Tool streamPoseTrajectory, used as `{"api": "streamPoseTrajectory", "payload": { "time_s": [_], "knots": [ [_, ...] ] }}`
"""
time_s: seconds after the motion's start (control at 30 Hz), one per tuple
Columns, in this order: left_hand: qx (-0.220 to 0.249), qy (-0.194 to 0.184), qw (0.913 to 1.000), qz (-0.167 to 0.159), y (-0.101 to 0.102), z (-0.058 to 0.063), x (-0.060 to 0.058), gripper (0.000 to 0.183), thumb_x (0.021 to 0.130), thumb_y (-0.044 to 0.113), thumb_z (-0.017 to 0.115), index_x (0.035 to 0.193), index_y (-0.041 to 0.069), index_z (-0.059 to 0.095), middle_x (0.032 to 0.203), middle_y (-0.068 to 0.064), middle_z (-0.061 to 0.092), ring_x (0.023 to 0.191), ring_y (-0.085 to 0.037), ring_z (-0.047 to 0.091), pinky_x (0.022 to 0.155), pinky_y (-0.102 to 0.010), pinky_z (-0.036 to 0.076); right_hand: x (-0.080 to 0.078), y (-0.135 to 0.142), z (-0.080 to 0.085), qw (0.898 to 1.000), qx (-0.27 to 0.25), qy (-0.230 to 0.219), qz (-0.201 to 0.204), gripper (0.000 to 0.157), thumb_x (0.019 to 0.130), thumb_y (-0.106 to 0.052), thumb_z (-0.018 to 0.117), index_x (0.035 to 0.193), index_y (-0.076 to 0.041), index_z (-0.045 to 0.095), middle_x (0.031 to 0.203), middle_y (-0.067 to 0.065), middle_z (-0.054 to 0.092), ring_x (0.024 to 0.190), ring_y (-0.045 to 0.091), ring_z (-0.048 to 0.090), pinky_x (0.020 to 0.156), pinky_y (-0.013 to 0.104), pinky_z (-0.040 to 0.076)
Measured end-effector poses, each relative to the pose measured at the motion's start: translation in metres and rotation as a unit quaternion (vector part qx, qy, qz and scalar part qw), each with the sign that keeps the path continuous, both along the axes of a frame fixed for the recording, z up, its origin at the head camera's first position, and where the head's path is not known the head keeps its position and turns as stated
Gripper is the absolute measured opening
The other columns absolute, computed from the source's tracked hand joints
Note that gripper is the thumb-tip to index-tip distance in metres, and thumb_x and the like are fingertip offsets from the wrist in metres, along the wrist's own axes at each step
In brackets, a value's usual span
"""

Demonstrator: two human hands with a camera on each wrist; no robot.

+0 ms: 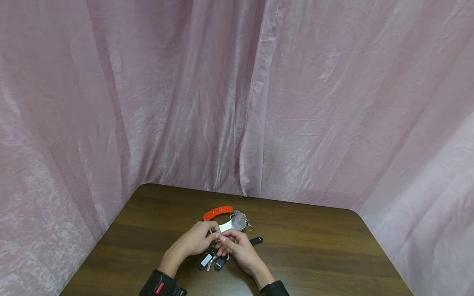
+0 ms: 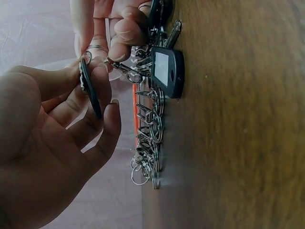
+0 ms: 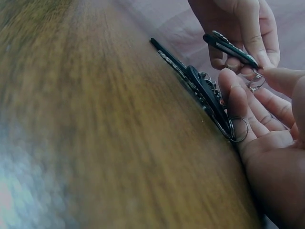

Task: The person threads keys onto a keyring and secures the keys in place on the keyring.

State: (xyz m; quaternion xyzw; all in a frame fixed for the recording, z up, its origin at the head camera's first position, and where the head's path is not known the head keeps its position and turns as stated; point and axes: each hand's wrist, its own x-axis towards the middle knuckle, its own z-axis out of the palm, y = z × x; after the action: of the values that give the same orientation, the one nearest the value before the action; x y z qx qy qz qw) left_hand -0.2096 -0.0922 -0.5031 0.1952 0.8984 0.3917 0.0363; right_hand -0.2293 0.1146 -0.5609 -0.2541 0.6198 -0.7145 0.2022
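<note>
My left hand (image 1: 196, 239) pinches a key together with its black key tag (image 2: 91, 90) between thumb and fingers. Facing it, the thumb and fingers of my right hand (image 1: 238, 248) hold the thin metal split ring (image 3: 257, 82) at the tag's end. Just beyond both hands lies a round key holder with an orange handle (image 1: 217, 212) and a silver plate (image 1: 237, 221) edged with clips and rings. Below the fingers, a black tag with a white label (image 1: 206, 260) rests on the table beside a silver key (image 1: 209, 266).
Another black tag (image 1: 256, 240) lies right of my right hand. Several small rings and clips (image 2: 152, 124) hang along the holder's edge. The brown wooden table (image 1: 314, 250) ends at a pink curtain (image 1: 185, 102) behind and at the sides.
</note>
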Motion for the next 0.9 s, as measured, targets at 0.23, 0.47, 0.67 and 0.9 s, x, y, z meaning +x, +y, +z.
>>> {"api": "streamPoseTrajectory", "payload": {
  "time_s": [0.23, 0.47, 0.67, 0.9],
  "knots": [
    [-0.001, 0.001, 1.0000, 0.000, 0.0004, -0.0009, -0.0001, 0.009, 0.106, 0.017, 0.066, 0.097, 0.018, 0.068, 0.077, 0.006, 0.059, 0.068, -0.010, 0.054, 0.062, -0.031, 0.044, 0.0003, -0.0001, -0.0002, 1.000, -0.002, -0.004, -0.002, 0.035, 0.108, -0.013, 0.061, 0.124, 0.018, 0.056, 0.107, 0.044, 0.063, 0.076, 0.017, 0.072, 0.071, 0.027, 0.059],
    [-0.002, 0.006, 1.0000, -0.003, 0.0009, -0.0005, 0.0007, 0.011, 0.106, 0.016, 0.065, 0.096, 0.018, 0.067, 0.076, 0.006, 0.059, 0.066, -0.009, 0.053, 0.061, -0.030, 0.044, -0.0002, 0.0004, -0.0033, 1.000, -0.012, -0.001, 0.001, 0.033, 0.108, -0.009, 0.060, 0.125, 0.019, 0.055, 0.103, 0.031, 0.069, 0.077, 0.017, 0.072, 0.071, 0.027, 0.058],
    [-0.001, 0.010, 0.9999, -0.005, 0.0014, -0.0007, 0.0002, 0.011, 0.106, 0.016, 0.065, 0.096, 0.017, 0.068, 0.078, 0.002, 0.063, 0.067, -0.009, 0.054, 0.062, -0.030, 0.044, 0.0004, 0.0008, -0.0043, 1.000, -0.018, 0.001, 0.003, 0.034, 0.107, -0.008, 0.060, 0.125, 0.020, 0.053, 0.105, 0.036, 0.066, 0.077, 0.017, 0.072, 0.071, 0.027, 0.058],
    [0.002, 0.008, 0.9999, -0.008, 0.0015, -0.0030, -0.0009, 0.011, 0.106, 0.017, 0.065, 0.096, 0.018, 0.068, 0.081, 0.003, 0.065, 0.070, -0.009, 0.056, 0.064, -0.030, 0.045, -0.0002, 0.0007, -0.0051, 1.000, -0.021, -0.002, 0.001, 0.033, 0.106, -0.007, 0.060, 0.125, 0.019, 0.053, 0.102, 0.022, 0.069, 0.077, 0.018, 0.071, 0.072, 0.027, 0.057]
  ]
}}
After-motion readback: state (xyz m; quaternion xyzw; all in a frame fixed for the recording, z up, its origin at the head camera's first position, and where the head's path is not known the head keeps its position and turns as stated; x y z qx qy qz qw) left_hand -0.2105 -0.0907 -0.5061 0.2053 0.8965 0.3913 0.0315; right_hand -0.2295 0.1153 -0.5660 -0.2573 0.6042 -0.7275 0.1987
